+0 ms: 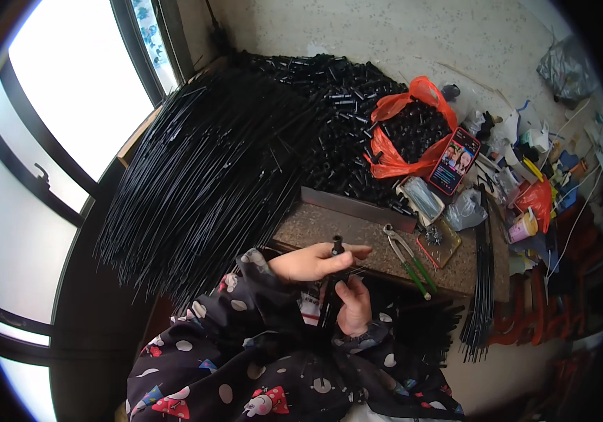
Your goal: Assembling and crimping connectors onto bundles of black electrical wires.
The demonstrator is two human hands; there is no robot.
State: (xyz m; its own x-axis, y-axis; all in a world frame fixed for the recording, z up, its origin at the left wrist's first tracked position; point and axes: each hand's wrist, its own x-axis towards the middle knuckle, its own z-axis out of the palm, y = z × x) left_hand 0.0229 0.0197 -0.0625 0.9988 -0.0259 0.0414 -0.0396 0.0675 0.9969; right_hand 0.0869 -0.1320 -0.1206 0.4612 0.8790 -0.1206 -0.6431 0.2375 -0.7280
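At the table's near edge, my left hand [308, 264] is closed around a small black tubular piece [337, 245], whose flared end sticks up between thumb and fingers. Just below and to the right, my right hand [355, 306] is closed, its thumb pressed against a dark shaft [331, 299] that runs down toward my lap. Whether the shaft and the tubular piece are joined is hidden by my fingers. Left of my hands lies a large pile of thin black rods [203, 176]. Beyond it is a heap of similar black tubular pieces [347, 105].
Green-handled pincers [408, 260] lie on the speckled tabletop [329, 221], near a metal bar [357, 208]. A red bag [386, 158] of black pieces and a phone [454, 160] stand behind. More rods [480, 295] overhang at right. Windows [69, 91] line the left.
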